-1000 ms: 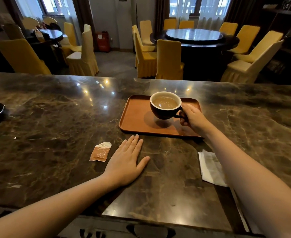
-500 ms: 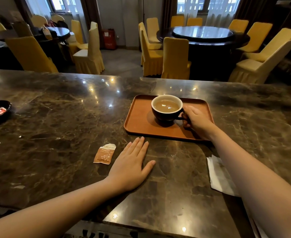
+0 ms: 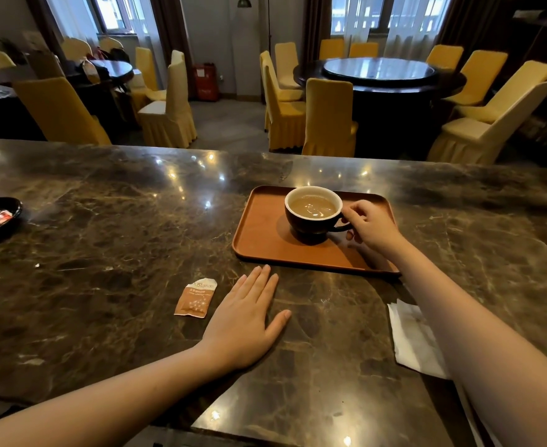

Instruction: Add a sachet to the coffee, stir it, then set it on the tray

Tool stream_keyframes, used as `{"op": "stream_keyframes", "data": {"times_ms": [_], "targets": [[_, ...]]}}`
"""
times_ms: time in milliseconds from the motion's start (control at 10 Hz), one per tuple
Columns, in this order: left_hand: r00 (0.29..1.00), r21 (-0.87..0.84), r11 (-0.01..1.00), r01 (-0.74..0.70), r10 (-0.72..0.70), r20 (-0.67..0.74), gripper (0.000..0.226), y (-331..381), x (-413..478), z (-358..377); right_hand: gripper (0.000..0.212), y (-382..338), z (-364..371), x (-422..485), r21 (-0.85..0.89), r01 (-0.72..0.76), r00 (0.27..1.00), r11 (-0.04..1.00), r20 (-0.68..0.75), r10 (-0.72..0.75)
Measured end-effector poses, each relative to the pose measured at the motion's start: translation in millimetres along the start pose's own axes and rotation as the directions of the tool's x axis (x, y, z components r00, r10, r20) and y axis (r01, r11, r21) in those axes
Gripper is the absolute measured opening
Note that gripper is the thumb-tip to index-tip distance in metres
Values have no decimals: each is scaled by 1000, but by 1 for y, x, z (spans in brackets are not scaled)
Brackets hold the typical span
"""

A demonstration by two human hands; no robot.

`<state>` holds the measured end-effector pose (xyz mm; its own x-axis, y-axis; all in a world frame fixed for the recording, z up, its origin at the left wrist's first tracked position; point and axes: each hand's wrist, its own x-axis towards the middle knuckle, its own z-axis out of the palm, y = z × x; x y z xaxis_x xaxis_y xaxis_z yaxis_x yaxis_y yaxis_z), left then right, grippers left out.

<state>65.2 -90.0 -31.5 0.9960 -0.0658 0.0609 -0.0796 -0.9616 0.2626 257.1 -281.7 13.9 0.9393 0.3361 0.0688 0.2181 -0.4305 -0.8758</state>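
The cup (image 3: 313, 212) stands upright on the tray (image 3: 262, 240), in its far middle part, with milky coffee showing inside, and its handle points toward the right hand (image 3: 370, 225). That is the relation the next move turns on: the handle lies right at the right hand's fingers (image 3: 356, 209), which curl loosely around or against it, while the heel of the hand rests over the tray's right edge. Whether the fingers are truly pinching the handle or only touching it cannot be told, since the hand covers most of the handle. The cup's foot looks seated on the tray, so I judge the setting-down to be all but done, and what remains is for the fingers to draw back to the right, along the line of the handle, without tugging the cup. The left hand (image 3: 246, 321) is farther from the cup; it lies flat and spread on the bench (image 3: 104, 227), palm down, holding nothing, nearer the person than the tray's front rim. Just to its left lies a torn sachet (image 3: 195, 298), flat on the bench, its long axis running away from the person. A white napkin (image 3: 412, 337) is partly hidden under the right forearm. At the far left a dark dish (image 3: 12, 204) of packets is cut off by the frame. No stirrer is in view.
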Motion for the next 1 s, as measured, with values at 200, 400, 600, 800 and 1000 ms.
{"op": "stream_keyframes", "data": {"times_ms": [200, 400, 600, 800, 1000], "targets": [[1000, 2, 1000, 2, -2, 6, 74, 0, 0, 0, 28, 2, -9, -7, -44, 109, 994, 993, -17, -110], [1000, 13, 1000, 0, 0, 1, 77, -1, 0, 0, 25, 2, -5, -11, -20, 117, 991, 993, -60, -118], [1000, 9, 1000, 10, -10, -3, 79, 0, 0, 0, 22, 0, -4, -13, -9, 119, 991, 993, -68, -119], [1000, -8, 1000, 13, -13, 1, 69, 1, -1, -1, 25, -4, -5, -17, 107, 54, 998, 993, -28, -52], [1000, -34, 999, 3, -3, 24, 68, 2, -2, -5, 42, -6, -8, -32, -23, -70, 991, 997, -117, 67]]}}
